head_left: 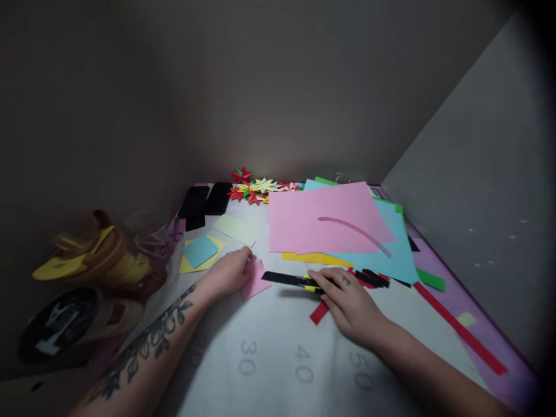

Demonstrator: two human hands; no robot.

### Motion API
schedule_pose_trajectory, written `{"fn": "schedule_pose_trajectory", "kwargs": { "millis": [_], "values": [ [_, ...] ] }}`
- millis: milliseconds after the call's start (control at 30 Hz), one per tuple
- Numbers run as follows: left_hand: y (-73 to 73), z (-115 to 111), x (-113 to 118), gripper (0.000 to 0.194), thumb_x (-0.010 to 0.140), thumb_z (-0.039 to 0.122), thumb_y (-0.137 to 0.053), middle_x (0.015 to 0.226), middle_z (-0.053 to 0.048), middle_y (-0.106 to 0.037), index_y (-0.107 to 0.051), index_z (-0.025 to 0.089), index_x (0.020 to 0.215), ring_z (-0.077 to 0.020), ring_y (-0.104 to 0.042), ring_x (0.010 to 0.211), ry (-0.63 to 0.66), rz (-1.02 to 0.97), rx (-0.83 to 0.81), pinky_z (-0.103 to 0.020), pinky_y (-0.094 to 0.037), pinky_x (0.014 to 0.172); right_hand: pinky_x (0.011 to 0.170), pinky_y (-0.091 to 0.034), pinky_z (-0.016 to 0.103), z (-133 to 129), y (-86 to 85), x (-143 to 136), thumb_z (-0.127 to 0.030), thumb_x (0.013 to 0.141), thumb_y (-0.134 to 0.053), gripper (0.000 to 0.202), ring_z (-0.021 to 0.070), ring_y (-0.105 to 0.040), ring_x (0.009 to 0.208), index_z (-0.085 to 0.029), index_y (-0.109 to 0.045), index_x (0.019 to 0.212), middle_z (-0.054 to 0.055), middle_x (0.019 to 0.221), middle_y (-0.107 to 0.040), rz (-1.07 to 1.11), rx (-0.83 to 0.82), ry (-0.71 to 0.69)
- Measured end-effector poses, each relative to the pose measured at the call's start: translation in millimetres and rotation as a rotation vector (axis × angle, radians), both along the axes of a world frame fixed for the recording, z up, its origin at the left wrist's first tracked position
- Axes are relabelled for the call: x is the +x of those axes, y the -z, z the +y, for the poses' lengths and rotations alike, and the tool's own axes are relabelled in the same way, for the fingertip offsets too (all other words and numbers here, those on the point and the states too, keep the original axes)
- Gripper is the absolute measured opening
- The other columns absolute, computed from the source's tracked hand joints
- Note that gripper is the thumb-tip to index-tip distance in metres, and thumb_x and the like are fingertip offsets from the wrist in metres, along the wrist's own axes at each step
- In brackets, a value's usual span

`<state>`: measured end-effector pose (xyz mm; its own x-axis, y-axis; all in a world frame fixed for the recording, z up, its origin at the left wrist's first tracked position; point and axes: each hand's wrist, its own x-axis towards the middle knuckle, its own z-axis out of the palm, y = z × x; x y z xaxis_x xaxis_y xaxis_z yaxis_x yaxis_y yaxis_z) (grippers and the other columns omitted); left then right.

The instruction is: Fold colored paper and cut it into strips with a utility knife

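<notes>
My left hand (pixel 232 267) is closed at the upper left edge of a small pink paper piece (pixel 256 281), which lies on the white numbered mat (pixel 217 370). My right hand (pixel 345 295) grips a black-and-yellow tool (pixel 310 284) that looks like a utility knife; the fingers cover much of it. From its left end a dark flat strip (pixel 280 278) reaches toward the pink piece. Under the right fingers a red paper strip (pixel 319 313) sticks out. Left of my left hand, a blue square (pixel 200 251) rests on a yellow one (pixel 190 264).
Large pink sheets (pixel 304 220) overlap a blue sheet (pixel 402 243) at the back right. Several folded paper stars (pixel 263 185) sit by the wall. Two dark phones (pixel 194 201), scissors (pixel 176 229) and a pale green sheet (pixel 238 230) lie back left. A long red strip (pixel 463 330) lies right.
</notes>
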<state>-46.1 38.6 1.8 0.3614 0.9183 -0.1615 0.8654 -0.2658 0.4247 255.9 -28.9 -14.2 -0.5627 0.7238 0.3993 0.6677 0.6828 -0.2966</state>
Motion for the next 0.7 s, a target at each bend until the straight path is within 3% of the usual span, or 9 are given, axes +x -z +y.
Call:
{"fn": "schedule_pose_trajectory", "kwargs": {
  "millis": [100, 167, 300, 367, 467, 567, 700],
  "values": [
    [-11.5, 9.2, 1.6, 0.019, 0.074, 0.024, -0.057, 0.073, -0.001, -0.064, -0.060, 0.020, 0.092, -0.0159, -0.055, 0.058, 0.040, 0.043, -0.051, -0.025, -0.035, 0.052, 0.086, -0.046, 0.042, 1.6, 0.8, 5.5, -0.006, 0.085, -0.042, 0.059, 0.0244, -0.050, 0.102, -0.022, -0.033, 0.141, 0.011, 0.111, -0.054, 0.051, 0.018, 0.016],
    [-24.6, 11.2, 2.4, 0.008, 0.074, 0.023, -0.056, 0.070, 0.000, -0.062, -0.061, 0.020, 0.080, -0.0148, -0.053, 0.059, 0.071, 0.050, -0.043, -0.025, -0.035, 0.054, 0.086, -0.046, 0.043, 1.7, 1.6, 9.2, -0.006, 0.085, -0.043, 0.060, 0.0250, -0.051, 0.102, -0.023, -0.032, 0.142, 0.012, 0.112, -0.054, 0.078, 0.022, 0.039],
    [-42.6, -6.5, 10.8, 0.021, 0.087, 0.019, -0.042, 0.089, -0.007, -0.061, -0.062, 0.017, 0.091, -0.0190, -0.055, 0.081, 0.056, 0.121, 0.240, -0.029, -0.041, 0.070, 0.087, -0.046, 0.044, 3.8, 3.0, 14.4, -0.007, 0.086, -0.043, 0.059, 0.0262, -0.050, 0.105, -0.024, -0.033, 0.142, 0.012, 0.114, -0.053, 0.137, 0.038, 0.125],
    [-40.1, -22.0, 16.8, 0.022, 0.088, 0.018, -0.042, 0.090, -0.009, -0.060, -0.063, 0.017, 0.096, -0.0210, -0.055, 0.085, 0.147, 0.230, 0.317, -0.031, -0.042, 0.072, 0.087, -0.046, 0.044, 5.5, 4.3, 14.2, -0.009, 0.087, -0.043, 0.057, 0.0263, -0.050, 0.104, -0.022, -0.035, 0.141, 0.012, 0.112, -0.054, 0.131, 0.038, 0.161],
    [-27.7, -39.6, 21.2, 0.017, 0.088, 0.022, -0.047, 0.089, -0.007, -0.060, -0.063, 0.018, 0.093, -0.0199, -0.056, 0.081, 0.271, 0.248, 0.165, -0.030, -0.044, 0.070, 0.087, -0.045, 0.044, 6.3, 7.2, 10.5, -0.010, 0.086, -0.044, 0.051, 0.0263, -0.051, 0.102, -0.018, -0.042, 0.137, 0.013, 0.110, -0.056, 0.044, 0.004, 0.190],
    [-14.7, -42.2, 16.4, 0.025, 0.092, 0.023, -0.040, 0.096, -0.006, -0.061, -0.065, 0.019, 0.096, -0.0175, -0.059, 0.082, 0.239, 0.097, 0.061, -0.029, -0.047, 0.075, 0.089, -0.042, 0.045, 5.3, 8.7, 6.0, -0.009, 0.085, -0.043, 0.047, 0.0266, -0.051, 0.102, -0.016, -0.050, 0.131, 0.013, 0.109, -0.059, -0.104, -0.058, 0.218],
    [3.0, -32.7, 3.8, 0.029, 0.090, 0.013, -0.040, 0.106, -0.009, -0.063, -0.068, 0.019, 0.097, -0.0208, -0.057, 0.096, 0.190, -0.048, 0.184, -0.034, -0.047, 0.084, 0.089, -0.039, 0.045, 5.8, 6.2, 5.1, -0.004, 0.080, -0.044, 0.050, 0.0277, -0.051, 0.102, -0.015, -0.055, 0.128, 0.015, 0.111, -0.061, -0.268, -0.110, 0.242]
  ]
}}
